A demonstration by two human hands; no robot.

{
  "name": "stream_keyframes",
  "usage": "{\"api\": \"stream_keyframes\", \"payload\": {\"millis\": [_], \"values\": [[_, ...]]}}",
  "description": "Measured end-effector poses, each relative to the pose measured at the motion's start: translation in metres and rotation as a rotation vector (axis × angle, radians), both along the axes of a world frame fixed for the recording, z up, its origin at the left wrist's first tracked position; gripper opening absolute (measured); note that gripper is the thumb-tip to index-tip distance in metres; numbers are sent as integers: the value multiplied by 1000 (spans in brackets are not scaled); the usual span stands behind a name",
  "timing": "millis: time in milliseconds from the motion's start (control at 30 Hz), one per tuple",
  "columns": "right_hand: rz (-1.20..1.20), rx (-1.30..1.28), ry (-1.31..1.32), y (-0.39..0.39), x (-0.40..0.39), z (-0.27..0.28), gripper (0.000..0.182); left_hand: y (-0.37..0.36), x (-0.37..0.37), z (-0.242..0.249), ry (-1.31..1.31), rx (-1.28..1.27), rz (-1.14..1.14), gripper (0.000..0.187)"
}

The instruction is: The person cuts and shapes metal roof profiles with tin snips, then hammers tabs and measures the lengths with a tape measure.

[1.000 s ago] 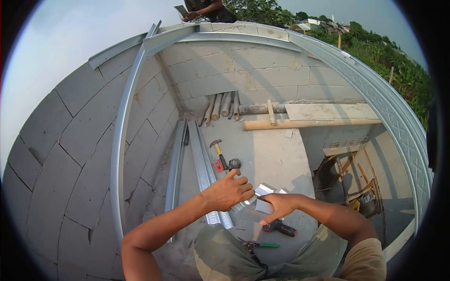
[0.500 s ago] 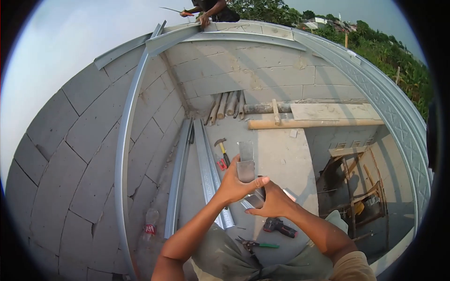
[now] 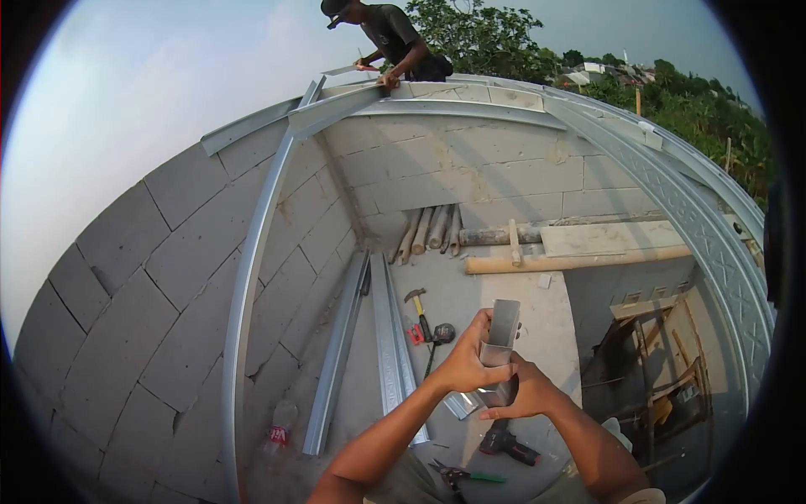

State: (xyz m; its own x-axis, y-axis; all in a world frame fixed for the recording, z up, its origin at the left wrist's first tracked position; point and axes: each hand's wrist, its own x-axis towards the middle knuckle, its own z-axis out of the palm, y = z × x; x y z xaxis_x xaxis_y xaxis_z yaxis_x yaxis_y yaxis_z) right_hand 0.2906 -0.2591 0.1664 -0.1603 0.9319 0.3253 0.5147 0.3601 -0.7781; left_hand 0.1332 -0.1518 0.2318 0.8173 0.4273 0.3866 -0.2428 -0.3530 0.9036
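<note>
My left hand (image 3: 470, 367) is wrapped round a short piece of bent metal channel (image 3: 501, 329), its thumb lying across the front. My right hand (image 3: 529, 392) grips the lower end of the same piece from the right, partly hiding it. Beneath the hands a cordless drill (image 3: 509, 444) lies on the floor. Snips with a green handle (image 3: 472, 476) rest closer to my legs. Beyond my left hand are a claw hammer (image 3: 421, 316), a small red object (image 3: 416, 335) and a round dark item (image 3: 444, 333).
Long metal channels (image 3: 337, 357) lie along the floor at left, near a plastic bottle (image 3: 280, 428). A metal beam (image 3: 256, 244) spans overhead. On the right, the floor edge borders a drop with a wooden frame (image 3: 663, 361). Another person (image 3: 395, 42) works atop the far wall (image 3: 453, 155).
My view has tilted upward, showing more of the other person. The hands and channel piece sit further right and lower in view, and the round item by the hammer is now uncovered.
</note>
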Motion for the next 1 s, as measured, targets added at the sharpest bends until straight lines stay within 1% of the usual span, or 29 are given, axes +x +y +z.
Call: {"api": "stream_keyframes", "payload": {"millis": [33,100,133,167,233,300,333,367,400,467,500,533,567,600,633,700,733,767,833,867,900,933,967,1000], "values": [[4,-4,-4,2,3,1,109,-1,-1,1,-4,-4,4,78],[-41,-178,-62,1,9,0,107,-6,-3,-2,-14,-46,10,81],[-38,-207,-56,-3,8,0,107,-6,-4,-1,-11,-97,-19,86],[-30,-206,-62,-2,6,5,105,-7,-7,-1,-7,-115,-20,86],[-19,-199,-70,-1,2,6,103,-7,-14,4,-41,-9,-65,87],[-78,-231,-147,1,-3,5,102,-8,-14,-8,-48,3,-53,89],[-76,-229,-152,3,-5,-4,102,-8,-10,-19,-27,-66,4,89],[-72,-164,-190,7,-7,-20,103,-9,-9,-28,-8,-139,62,90],[-67,-98,-227,9,-10,-28,104,-9,-11,-31,-14,-140,65,90],[-56,-122,-244,8,-12,-31,107,-9,-15,-35,72,-50,113,88],[-47,-147,-256,6,-14,-32,109,-10,-18,-38,71,-51,114,88],[-47,-144,-261,6,-15,-42,109,-12,-20,-39,150,126,158,86],[-13,-223,-222,5,-15,-59,97,-17,-22,-42,227,300,203,84],[20,-305,-181,2,-18,-60,86,-28,-24,-44,205,367,281,85],[20,-310,-184,-1,-20,-57,86,-29,-24,-44,203,362,281,85],[199,-234,-310,-9,-27,-42,54,-30,-24,-39,434,374,75,84],[133,-316,-168,-17,-32,-44,34,-31,-24,-44,432,368,75,84],[132,-322,-170,-16,-32,-47,34,-31,-24,-53,432,371,43,84],[108,-168,-331,-15,-35,-51,36,-36,-23,-61,436,353,1,83],[127,-395,-164,-12,-30,-40,41,-35,-23,-62,329,461,89,83],[127,-411,-157,-7,-26,-50,41,-31,-21,-58,218,573,180,83],[113,-236,-80,3,-20,-70,47,-32,-18,-47,217,488,107,89],[98,-61,-6,7,-17,-82,53,-35,-19,-33,221,473,104,89],[97,-75,-1,4,-17,-80,53,-38,-22,-17,222,472,108,89]]}}
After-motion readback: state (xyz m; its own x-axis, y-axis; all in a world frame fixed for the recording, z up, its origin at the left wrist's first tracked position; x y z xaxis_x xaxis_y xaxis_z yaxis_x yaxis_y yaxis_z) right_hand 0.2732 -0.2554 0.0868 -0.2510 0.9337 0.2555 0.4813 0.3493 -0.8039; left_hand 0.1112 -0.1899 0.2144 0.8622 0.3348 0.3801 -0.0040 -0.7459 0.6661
